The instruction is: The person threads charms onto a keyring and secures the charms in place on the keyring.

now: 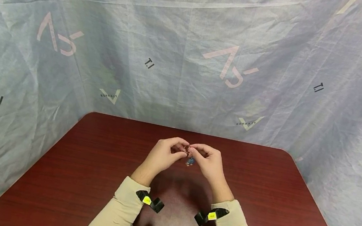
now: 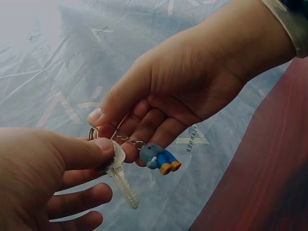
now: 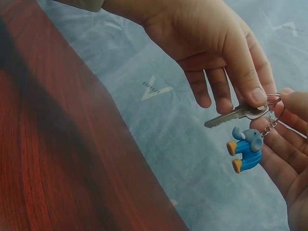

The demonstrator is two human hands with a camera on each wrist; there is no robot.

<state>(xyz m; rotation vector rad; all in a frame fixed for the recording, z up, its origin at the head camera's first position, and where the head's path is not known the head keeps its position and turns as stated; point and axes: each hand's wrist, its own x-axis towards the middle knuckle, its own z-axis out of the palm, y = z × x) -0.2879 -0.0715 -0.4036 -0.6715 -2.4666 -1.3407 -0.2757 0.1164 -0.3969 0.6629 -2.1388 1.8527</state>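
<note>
Above the table, both hands meet at one metal key ring [image 3: 277,100]. My left hand [image 1: 162,155] pinches the silver key [image 2: 123,185] by its head, between thumb and fingers; the toothed blade sticks out free. With thumb and fingertips, my right hand [image 1: 211,164] pinches the ring close to the key's head. From the ring, on a short chain [image 3: 270,127], hangs a small elephant charm [image 3: 248,150], grey-headed with a blue body and orange-yellow feet. In the right wrist view the key appears threaded on the ring, though fingers partly cover that spot.
Beneath the hands lies a dark red wooden table [image 1: 88,177] with rounded far corners. A grey printed cloth [image 1: 177,89] hangs behind it and along both sides. Each wrist carries a black strapped camera, the left one [image 1: 157,205] and the right one [image 1: 201,219].
</note>
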